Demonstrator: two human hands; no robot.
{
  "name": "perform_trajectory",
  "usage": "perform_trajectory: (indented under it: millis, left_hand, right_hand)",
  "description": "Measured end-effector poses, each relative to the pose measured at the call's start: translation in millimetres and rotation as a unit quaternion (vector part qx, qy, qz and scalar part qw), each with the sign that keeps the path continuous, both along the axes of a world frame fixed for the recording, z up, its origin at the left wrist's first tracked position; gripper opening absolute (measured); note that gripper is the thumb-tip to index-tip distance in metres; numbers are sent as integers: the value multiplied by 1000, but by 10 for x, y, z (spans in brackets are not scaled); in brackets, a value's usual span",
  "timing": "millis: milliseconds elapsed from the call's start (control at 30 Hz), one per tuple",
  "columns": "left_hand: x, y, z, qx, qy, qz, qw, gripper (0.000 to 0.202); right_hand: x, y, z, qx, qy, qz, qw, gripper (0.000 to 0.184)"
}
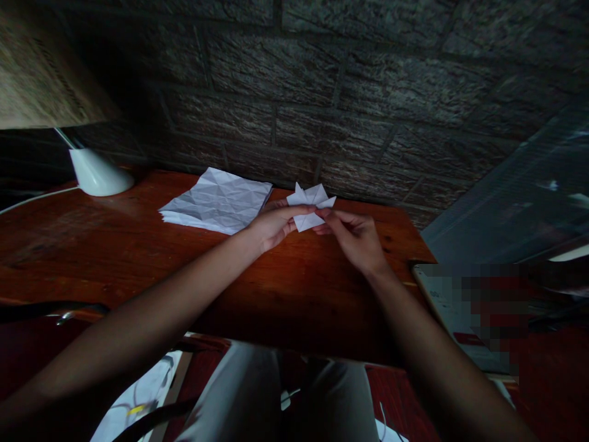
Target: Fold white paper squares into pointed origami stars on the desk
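A small folded white paper piece [310, 205] with several pointed flaps is held above the far edge of a reddish wooden table [138, 245]. My left hand [273, 224] pinches its left side, fingers closed on the paper. From the right, my right hand [354, 236] grips its right side with thumb and fingertips. Both forearms reach forward from the bottom of the view. A stack of creased white paper sheets [216, 201] lies flat on the table just left of my hands.
A white lamp base [99, 174] with a cord stands at the table's back left, under a tan shade [41, 67]. A dark brick-patterned wall [345, 92] rises right behind the table. A flat object with a blurred surface [464, 313] lies at the right. My legs show below the table edge.
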State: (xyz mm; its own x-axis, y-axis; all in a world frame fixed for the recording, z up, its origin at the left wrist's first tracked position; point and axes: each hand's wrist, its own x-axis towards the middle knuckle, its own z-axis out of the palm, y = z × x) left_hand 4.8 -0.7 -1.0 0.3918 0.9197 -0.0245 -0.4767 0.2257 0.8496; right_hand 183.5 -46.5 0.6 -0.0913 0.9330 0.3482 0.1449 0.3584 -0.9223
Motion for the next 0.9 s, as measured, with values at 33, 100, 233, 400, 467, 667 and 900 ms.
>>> perform_trajectory:
  millis: [33,100,233,400,467,667,900]
  left_hand:
    - [2,2,-4,0,0,2,1000,24]
    - [9,4,-9,-6,-5,6,1000,24]
    - [19,-4,0,-18,-18,17,1000,24]
    - [20,-28,20,-13,-14,16,1000,26]
    - [23,-40,28,-7,-10,20,1000,27]
    - [40,-67,42,20,-2,39,999,30]
    - [46,-65,18,14,-5,40,999,29]
  right_hand:
    - [3,5,-8,-1,-2,3,1000,35]
    - [7,10,-19,-9,-4,7,1000,29]
    - [-4,10,-25,-30,7,-2,1000,23]
    - [-25,28,-39,-45,64,-24,997,45]
    - [-26,37,-42,-64,79,-35,994,51]
    - [-33,21,-15,-102,89,-20,991,54]
    - [-27,17,-23,-87,74,-4,993,50]
